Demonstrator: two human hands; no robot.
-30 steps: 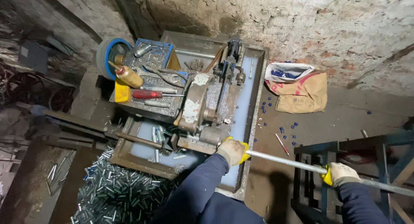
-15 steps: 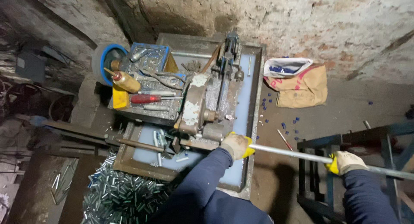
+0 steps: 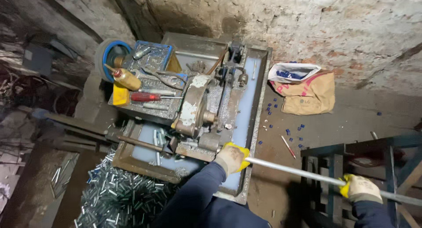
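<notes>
Both gloved hands were closed around a long metal rod point(image 3: 299, 172): the left hand point(image 3: 231, 157) gripped its end just beside the cutting machine point(image 3: 193, 111), the right hand point(image 3: 360, 188) held it farther back. The step seemed to be feeding the rod into the machine; the next move called for a straight, steady push. Cut metal pieces point(image 3: 118, 193) lay left of the left hand.
</notes>
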